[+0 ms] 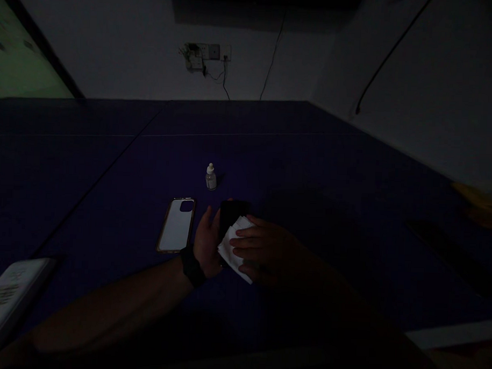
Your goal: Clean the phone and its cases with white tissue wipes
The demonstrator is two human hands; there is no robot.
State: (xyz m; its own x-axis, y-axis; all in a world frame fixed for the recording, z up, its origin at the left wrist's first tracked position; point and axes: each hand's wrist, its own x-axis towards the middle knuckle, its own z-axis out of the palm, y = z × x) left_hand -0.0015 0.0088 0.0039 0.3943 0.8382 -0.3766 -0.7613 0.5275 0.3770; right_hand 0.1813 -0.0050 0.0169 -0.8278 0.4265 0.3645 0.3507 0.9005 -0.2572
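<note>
In the dim head view, my left hand [207,241] holds a dark smartphone [230,212] from its left side, with the thumb apart along the edge. My right hand [263,251] presses a folded white tissue [235,251] onto the phone's face, fingers laid over the tissue. The lower part of the phone is covered by the tissue. Left of my left hand, a phone case [176,225] with a gold-coloured rim and a camera cut-out lies flat. A small dropper bottle [211,179] with a white cap stands upright beyond the phone.
The dark blue table [271,158] reaches to the wall. A white box or tissue pack [8,294] lies at the lower left. At the right are a long dark object [445,250] and a yellow cloth-like item [477,203]. Sockets with cords [208,53] sit on the wall.
</note>
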